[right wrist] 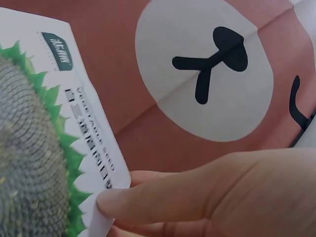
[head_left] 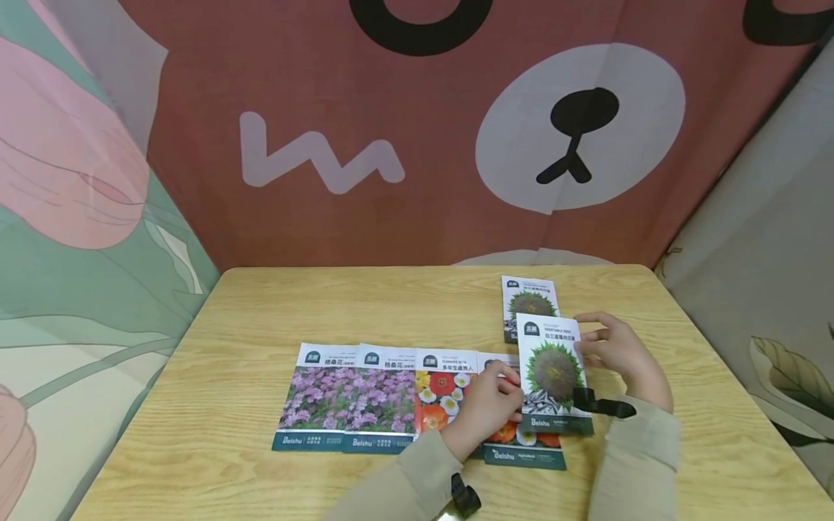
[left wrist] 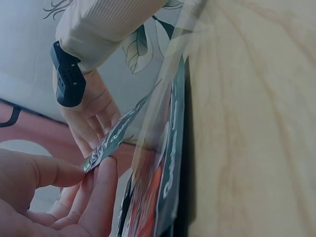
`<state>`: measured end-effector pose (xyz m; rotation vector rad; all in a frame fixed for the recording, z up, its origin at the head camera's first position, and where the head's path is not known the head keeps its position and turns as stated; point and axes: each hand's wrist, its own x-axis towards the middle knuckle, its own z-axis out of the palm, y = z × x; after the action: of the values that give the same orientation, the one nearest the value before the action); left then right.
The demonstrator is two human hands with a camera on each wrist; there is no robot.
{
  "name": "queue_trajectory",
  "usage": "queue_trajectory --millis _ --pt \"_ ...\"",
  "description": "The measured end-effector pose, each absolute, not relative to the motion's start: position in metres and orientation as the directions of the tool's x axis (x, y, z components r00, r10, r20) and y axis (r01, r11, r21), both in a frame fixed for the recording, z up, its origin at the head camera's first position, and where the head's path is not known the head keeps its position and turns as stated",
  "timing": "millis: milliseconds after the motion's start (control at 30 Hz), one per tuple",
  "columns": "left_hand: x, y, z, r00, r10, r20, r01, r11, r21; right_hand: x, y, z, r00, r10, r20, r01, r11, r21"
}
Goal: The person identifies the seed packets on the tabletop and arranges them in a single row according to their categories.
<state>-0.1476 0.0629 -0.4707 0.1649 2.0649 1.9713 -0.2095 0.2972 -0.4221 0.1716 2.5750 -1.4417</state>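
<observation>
A sunflower seed packet (head_left: 554, 373) is held up between both hands, above the flower packets. My left hand (head_left: 485, 405) pinches its left edge; in the left wrist view the thumb (left wrist: 61, 171) and fingers meet on the packet's border. At the upper right edge, my right hand (head_left: 622, 354) grips it, and the right wrist view shows the thumb (right wrist: 153, 197) pressed on the printed front. Beneath the held packet lies a red-and-white flower seed packet (head_left: 524, 456), partly covered. Another sunflower packet (head_left: 529, 293) lies behind, its lower part hidden.
Left of my hands, two purple flower packets (head_left: 316, 398) and another red-and-white flower packet (head_left: 443, 380) lie overlapping in a row. They rest on a wooden table (head_left: 228, 347). A printed bear curtain (head_left: 443, 224) hangs behind the table's far edge.
</observation>
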Motion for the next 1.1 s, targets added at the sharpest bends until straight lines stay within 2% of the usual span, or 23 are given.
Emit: queue_trajectory --millis 633,1100 --pt "-0.141 0.083 -0.479 -0.915 0.327 -0.237 -0.204 0.132 0.970 -0.207 0.322 -0.433 -0.923 0.021 -0.384 0.328 0.566 -0.756" --pt "-0.138 0.083 -0.482 -0.893 0.391 -0.221 -0.185 0.129 0.974 -0.208 0.327 -0.439 -0.894 0.050 -0.445 0.391 0.570 -0.723"
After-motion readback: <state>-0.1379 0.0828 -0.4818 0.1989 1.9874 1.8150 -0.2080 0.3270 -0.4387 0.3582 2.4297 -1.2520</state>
